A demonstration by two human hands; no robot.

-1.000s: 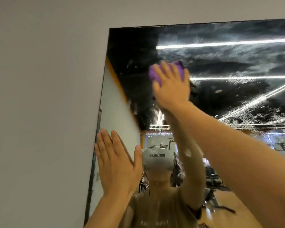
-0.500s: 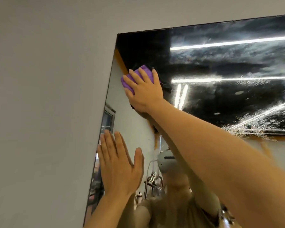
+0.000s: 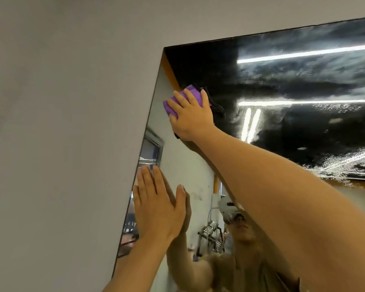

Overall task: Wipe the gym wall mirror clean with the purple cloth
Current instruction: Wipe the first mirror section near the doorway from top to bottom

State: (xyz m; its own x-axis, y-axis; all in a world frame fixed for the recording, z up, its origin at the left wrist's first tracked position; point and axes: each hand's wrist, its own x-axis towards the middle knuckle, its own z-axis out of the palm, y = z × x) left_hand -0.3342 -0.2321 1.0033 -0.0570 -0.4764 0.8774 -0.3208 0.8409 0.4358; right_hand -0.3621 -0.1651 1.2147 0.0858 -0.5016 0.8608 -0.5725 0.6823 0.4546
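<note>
1. Mirror [image 3: 303,123]: mounted on a pale grey wall [image 3: 61,123]; the top-left corner of the glass is seen at upper centre of the frame, its thin dark edge running diagonally down to the bottom left-centre.
2. Purple cloth [image 3: 173,102]: pressed flat against the glass just below and right of that corner, close to the left edge; mostly covered by the right hand [image 3: 192,116], w/ purple showing above and left of the fingers.
3. Right hand: laid palm-down over the cloth, fingers extended and slightly apart, pushing it onto the glass; the arm crosses the frame from lower right.
4. Left hand [image 3: 158,209]: placed flat on the glass at lower left-centre, near the mirror's left edge, fingers straight and held close together, thumb set off to the right; nothing is held.
5. Glass surface: streaks and smears are seen across the upper right; speckled droplets are clustered at mid-right, approx. under the reflected light strips.
6. Room as reflected: dark ceiling w/ long white light strips at upper right; a white wall w/ an orange band along its top; a window frame beside the mirror's left edge.
7. Gym equipment is reflected at bottom centre, too blurred for detail; the person's reflection, w/ a white headset, is seen beneath the right arm.
</note>
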